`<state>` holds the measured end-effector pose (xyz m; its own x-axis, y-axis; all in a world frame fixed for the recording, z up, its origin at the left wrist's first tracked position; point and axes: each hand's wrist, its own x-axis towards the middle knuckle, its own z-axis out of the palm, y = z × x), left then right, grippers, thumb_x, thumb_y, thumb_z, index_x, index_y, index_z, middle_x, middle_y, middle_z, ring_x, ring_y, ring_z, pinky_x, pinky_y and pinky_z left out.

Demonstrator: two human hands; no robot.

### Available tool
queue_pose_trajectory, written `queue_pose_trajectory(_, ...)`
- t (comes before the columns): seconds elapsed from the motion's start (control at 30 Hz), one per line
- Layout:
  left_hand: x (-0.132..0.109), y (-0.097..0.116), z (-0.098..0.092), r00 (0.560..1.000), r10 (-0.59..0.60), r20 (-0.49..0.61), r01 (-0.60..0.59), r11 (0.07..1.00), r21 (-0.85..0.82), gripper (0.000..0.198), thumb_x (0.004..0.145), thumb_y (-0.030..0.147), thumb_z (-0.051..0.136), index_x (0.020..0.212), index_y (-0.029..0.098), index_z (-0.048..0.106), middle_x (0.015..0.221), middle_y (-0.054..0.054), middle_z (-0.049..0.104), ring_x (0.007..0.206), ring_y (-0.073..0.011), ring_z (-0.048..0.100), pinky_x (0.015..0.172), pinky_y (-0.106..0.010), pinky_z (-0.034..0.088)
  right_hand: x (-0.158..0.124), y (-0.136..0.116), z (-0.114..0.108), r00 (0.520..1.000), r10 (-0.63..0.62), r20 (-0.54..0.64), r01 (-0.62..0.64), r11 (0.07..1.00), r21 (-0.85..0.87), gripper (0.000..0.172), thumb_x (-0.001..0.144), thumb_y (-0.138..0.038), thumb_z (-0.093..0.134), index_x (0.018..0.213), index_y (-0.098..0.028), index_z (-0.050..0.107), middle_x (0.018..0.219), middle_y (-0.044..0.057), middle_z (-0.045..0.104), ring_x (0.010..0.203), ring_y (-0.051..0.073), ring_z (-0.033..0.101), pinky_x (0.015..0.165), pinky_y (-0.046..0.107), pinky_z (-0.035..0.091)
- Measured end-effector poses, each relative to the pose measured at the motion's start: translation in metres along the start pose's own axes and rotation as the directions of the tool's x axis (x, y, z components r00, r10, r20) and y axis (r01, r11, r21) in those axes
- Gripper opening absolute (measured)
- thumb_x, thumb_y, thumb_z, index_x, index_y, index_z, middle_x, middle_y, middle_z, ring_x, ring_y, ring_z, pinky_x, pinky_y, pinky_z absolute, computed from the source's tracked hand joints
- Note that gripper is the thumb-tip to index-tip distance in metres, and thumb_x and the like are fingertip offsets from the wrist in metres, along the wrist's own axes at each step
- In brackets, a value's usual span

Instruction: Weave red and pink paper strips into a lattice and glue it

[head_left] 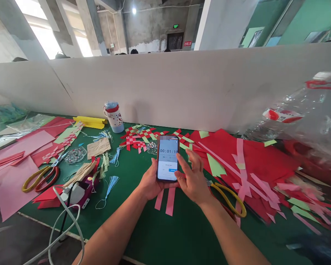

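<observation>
A smartphone is held upright over the table, its lit screen showing a timer that reads about 00:01:10. My left hand is closed round its lower left side. At the phone's right edge is my right hand, fingers apart, the thumb and a fingertip close to the screen; whether they touch it I cannot tell. Two pink paper strips lie below the phone. Scissors with yellow and red handles lie beside my right hand, partly hidden by it. Woven red and green paper pieces lie behind the phone.
Left are another pair of scissors, pink paper sheets, blue tassels, a purple-and-white device and a white cable. A cup stands by the white partition. Right are red paper and a large plastic bottle.
</observation>
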<state>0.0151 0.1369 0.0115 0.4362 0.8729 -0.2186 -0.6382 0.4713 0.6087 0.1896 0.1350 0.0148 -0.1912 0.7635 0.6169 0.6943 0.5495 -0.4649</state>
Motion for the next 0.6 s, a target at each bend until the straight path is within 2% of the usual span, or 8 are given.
queue_pose_trajectory(0.07,0.0005,-0.0009,-0.0002,1.0,-0.008,-0.013,0.008,1.0,0.0,0.064,0.094,0.065,0.037,0.135,0.019,0.054,0.12,-0.017,0.067,0.103,-0.0305,0.068,0.089,-0.055,0.055,-0.0022,-0.0021,0.0021,0.987,-0.154,0.041,0.158,0.971,-0.181,0.062,0.096,-0.038,0.048,0.152,-0.047,0.023,0.157,0.005,0.021,0.144,0.039,0.021,0.109,0.065,0.034)
queue_pose_trajectory(0.13,0.0005,-0.0015,0.0002,1.0,-0.009,-0.016,0.009,1.0,0.001,0.063,0.094,0.065,0.037,0.135,0.02,0.053,0.121,-0.016,0.067,0.104,-0.0302,0.067,0.09,-0.056,0.054,-0.0034,-0.0034,0.0032,0.981,-0.187,0.049,0.193,0.95,-0.247,0.066,0.097,-0.037,0.047,0.154,-0.048,0.014,0.159,0.005,0.016,0.144,0.04,0.019,0.109,0.065,0.033)
queue_pose_trajectory(0.2,0.0002,-0.0016,0.0009,1.0,-0.004,0.01,0.004,1.0,-0.005,0.063,0.094,0.065,0.037,0.136,0.021,0.052,0.123,-0.016,0.066,0.106,-0.0309,0.067,0.091,-0.057,0.053,-0.0038,-0.0031,0.0033,0.985,-0.172,0.027,0.173,0.95,-0.26,0.067,0.097,-0.036,0.045,0.154,-0.047,0.012,0.159,0.005,0.013,0.144,0.04,0.019,0.109,0.065,0.032)
queue_pose_trajectory(0.3,-0.0004,-0.0008,0.002,0.999,0.002,0.043,-0.001,1.0,-0.015,0.063,0.095,0.064,0.035,0.137,0.02,0.052,0.125,-0.017,0.065,0.11,-0.0328,0.065,0.092,-0.059,0.052,-0.0044,-0.0006,0.0029,0.99,-0.143,-0.003,0.138,0.959,-0.246,0.063,0.098,-0.035,0.044,0.154,-0.046,0.017,0.16,0.005,0.013,0.144,0.039,0.021,0.109,0.063,0.034)
queue_pose_trajectory(0.6,-0.0008,-0.0005,0.0016,0.999,0.011,0.032,-0.01,1.0,-0.022,0.062,0.094,0.064,0.038,0.136,0.021,0.052,0.128,-0.017,0.063,0.112,-0.0333,0.064,0.093,-0.059,0.052,-0.0045,0.0,0.0048,0.99,-0.138,0.011,0.136,0.953,-0.272,0.052,0.097,-0.037,0.045,0.148,-0.045,0.037,0.157,0.004,0.024,0.143,0.038,0.023,0.109,0.061,0.036)
